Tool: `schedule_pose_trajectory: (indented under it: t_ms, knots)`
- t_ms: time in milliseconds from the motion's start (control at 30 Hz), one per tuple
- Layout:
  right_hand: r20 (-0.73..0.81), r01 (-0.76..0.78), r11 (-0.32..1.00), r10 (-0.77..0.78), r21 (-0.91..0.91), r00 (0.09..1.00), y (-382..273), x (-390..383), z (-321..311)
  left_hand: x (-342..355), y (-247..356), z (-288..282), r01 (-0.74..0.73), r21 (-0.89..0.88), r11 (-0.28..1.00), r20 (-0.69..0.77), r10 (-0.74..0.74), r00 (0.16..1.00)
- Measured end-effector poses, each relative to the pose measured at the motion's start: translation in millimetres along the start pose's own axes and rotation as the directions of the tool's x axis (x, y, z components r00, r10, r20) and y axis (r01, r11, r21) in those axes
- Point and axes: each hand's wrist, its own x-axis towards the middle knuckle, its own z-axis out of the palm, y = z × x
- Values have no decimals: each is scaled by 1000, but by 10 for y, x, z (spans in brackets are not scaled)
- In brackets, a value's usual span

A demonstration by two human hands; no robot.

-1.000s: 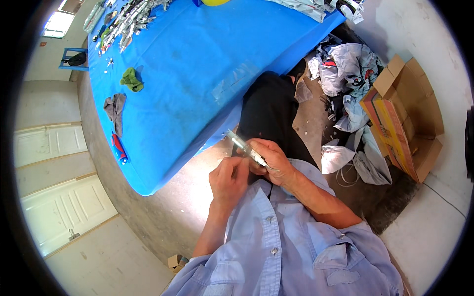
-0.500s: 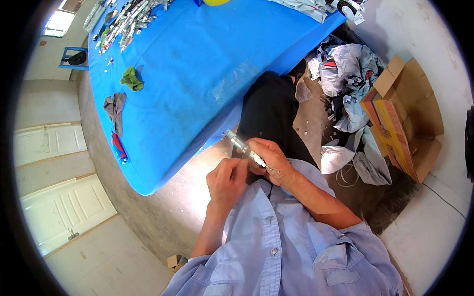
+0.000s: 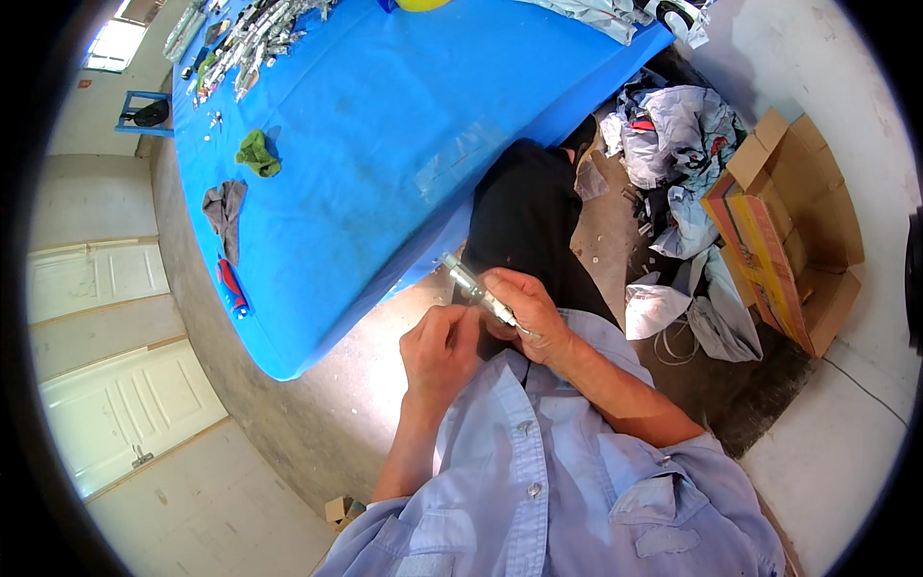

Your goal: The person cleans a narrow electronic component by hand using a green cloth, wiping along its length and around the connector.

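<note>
A slim silvery metal cylinder [image 3: 463,278] with a narrow tip and a thin wire-like piece at its near end lies slantwise above my lap. My right hand [image 3: 532,310] is closed round its near half, so the palm hides part of it. Close against its left side, my left hand [image 3: 439,354] has its fingers bent and pinched together. Whatever those fingertips hold, if anything, is hidden. The cylinder's far end points up and left, toward the blue-covered table [image 3: 356,173].
On the table lie a green cloth [image 3: 258,154], a grey cloth [image 3: 224,212], a red-and-blue tool [image 3: 231,288] and a heap of silvery metal parts [image 3: 269,38]. Crumpled plastic bags [image 3: 678,135] and an open cardboard box [image 3: 798,240] stand on the right.
My left hand has shifted very slightly left. The right hand and the metal cylinder stay almost where they were.
</note>
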Motion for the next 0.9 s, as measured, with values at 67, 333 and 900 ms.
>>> schedule_pose_trajectory:
  t_ms: [67, 333, 900]
  knots:
    - [-6, -2, 1000, 2, -2, 1000, -9, -9, 16, -10, 6, -7, 5, 3, 1000, -1, -5, 1000]
    - [-2, -8, 1000, 8, -13, 1000, -23, -15, 22, -44, 40, -7, 43, -22, 999, 44, -42, 998]
    - [-23, -21, 1000, 21, 15, 1000, -38, -18, 53, -9, 2, -18, 16, -13, 1000, 13, -16, 1000]
